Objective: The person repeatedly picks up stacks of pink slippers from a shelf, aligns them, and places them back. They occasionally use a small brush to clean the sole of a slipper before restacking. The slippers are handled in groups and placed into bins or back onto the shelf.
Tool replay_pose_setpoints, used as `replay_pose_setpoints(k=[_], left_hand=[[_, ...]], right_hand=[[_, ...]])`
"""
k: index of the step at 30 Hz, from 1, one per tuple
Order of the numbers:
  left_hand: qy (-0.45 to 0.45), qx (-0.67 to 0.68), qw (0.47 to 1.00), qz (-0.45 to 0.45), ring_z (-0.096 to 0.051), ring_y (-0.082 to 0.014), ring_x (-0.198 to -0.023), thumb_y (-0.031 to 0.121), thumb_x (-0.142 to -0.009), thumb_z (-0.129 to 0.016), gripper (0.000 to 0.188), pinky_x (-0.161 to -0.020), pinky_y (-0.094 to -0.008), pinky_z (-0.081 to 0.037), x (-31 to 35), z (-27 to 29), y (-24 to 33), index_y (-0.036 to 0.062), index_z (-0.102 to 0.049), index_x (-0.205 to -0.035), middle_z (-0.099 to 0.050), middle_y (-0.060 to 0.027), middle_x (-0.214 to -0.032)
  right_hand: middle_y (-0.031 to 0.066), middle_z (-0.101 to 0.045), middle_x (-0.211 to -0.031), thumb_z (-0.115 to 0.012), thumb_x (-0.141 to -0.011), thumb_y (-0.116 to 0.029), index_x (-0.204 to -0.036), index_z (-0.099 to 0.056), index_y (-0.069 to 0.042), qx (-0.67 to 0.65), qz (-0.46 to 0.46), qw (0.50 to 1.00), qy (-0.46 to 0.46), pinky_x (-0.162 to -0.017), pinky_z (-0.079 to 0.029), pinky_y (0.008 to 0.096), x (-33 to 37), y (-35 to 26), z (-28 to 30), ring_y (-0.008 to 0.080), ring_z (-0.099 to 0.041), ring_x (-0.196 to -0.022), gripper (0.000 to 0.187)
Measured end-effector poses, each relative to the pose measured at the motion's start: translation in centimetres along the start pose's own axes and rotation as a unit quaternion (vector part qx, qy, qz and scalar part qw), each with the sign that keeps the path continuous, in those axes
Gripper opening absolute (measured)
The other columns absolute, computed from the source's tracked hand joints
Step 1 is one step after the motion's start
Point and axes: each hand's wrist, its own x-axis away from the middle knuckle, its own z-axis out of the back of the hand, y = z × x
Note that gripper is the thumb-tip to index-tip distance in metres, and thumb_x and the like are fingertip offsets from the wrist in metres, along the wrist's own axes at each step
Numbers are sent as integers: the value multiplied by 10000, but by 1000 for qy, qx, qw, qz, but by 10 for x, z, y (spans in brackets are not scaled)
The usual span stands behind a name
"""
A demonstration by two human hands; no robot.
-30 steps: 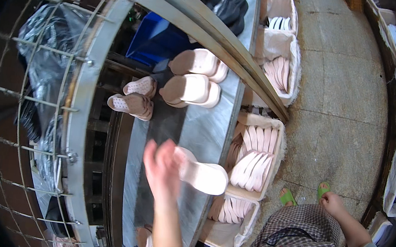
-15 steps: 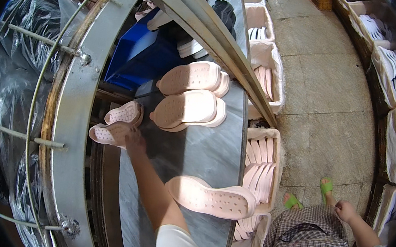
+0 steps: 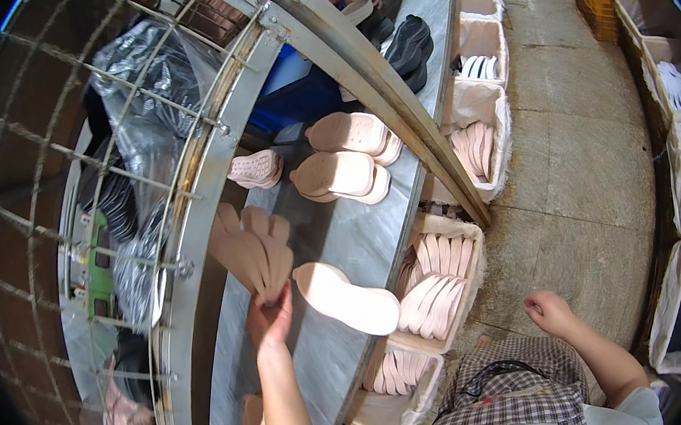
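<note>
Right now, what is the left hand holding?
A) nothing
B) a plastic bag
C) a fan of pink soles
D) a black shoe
C: the left hand grips a fan of pink soles by their lower ends, above the belt, beside a single pale sole that lies on it.

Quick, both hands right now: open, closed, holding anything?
Left hand: closed on a fanned bunch of flat pink shoe insoles.
Right hand: loosely curled, empty, off the belt.
</note>
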Motion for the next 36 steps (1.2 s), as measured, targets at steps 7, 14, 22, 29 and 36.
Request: replay_pose_setpoints(k=[7, 14, 22, 29, 36], left_hand=[[-58, 89, 989, 107, -479, -450, -1153, 153, -879, -517, 464, -979, -504, -446, 201, -40, -152, -85, -432, -1268, -485, -298, -1248], [-93, 66, 958, 263, -457, -433, -1196, 163, -871, -554, 566, -946, -526, -457, 264, -44, -274, -5, -344, -1369, -433, -249, -1333], [-180, -256, 941, 131, -519, -283, -1154, 353, -1002, -318, 496, -928, -382, -483, 216, -104, -293, 55, -258, -1394, -432, -191, -1325], [-171, -325, 894, 257, -610, -218, -979, 319, -986, -412, 401, -824, -349, -524, 185, -121, -333, 27, -436, -1260, -586, -125, -1117], [-168, -283, 876, 354, -619, -176, -933, 354, -916, -551, 422, -781, -304, -521, 186, -109, -353, 51, -518, -1207, -608, -84, -1091]], right_hand=[[158, -521, -1239, -593, -889, -328, -1366, -344, -18, -429, 74, 892, -122, -969, -422, 361, -60, -125, 53, 240, -509, -1148, 621], [124, -246, -1439, -533, -913, -208, -1447, 15, -103, -767, -12, 630, -120, -1088, -295, 377, -6, -154, 92, 245, -284, -1327, 773], [173, -427, -1330, -478, -933, -246, -1407, -183, -17, -803, -45, 575, -150, -1056, -351, 433, 43, -122, 124, 282, -479, -1195, 603], [164, -461, -1339, -324, -937, -527, -1355, -407, -93, -821, -189, 478, -249, -973, -365, 602, 71, -103, 142, 356, -475, -1200, 609], [140, -328, -1425, -364, -887, -624, -1392, -344, -181, -795, -254, 500, -231, -964, -282, 659, 84, -87, 136, 384, -328, -1280, 672]])
